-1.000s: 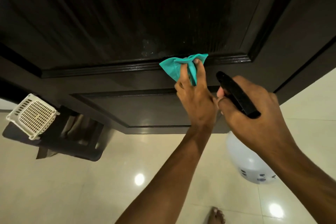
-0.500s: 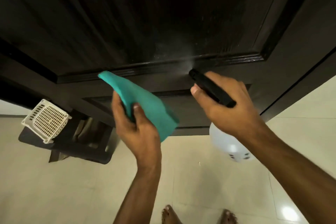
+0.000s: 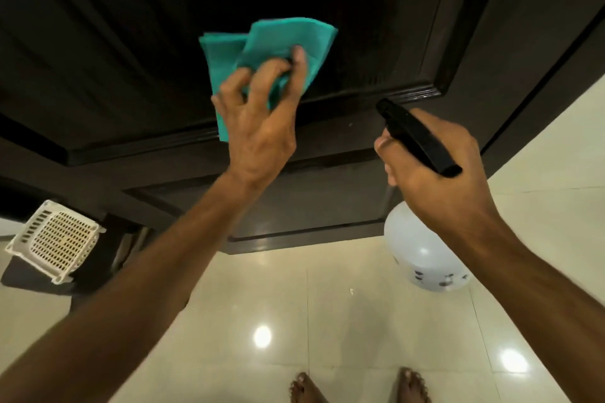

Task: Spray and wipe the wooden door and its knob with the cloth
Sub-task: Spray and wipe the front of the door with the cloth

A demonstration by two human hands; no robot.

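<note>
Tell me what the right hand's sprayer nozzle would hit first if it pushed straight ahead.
Most likely the dark wooden door, at the moulding below the recessed panel. The right hand points the spray bottle there; nothing appears between, though depth is unclear.

Dim warm light; ceiling-lamp glare spots on glossy floor tiles [image 3: 327, 304]; wide-angle edge bending; slight motion blur.

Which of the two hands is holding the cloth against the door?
The left hand: it presses the teal cloth on the door; the right hand grips the spray bottle.
</note>
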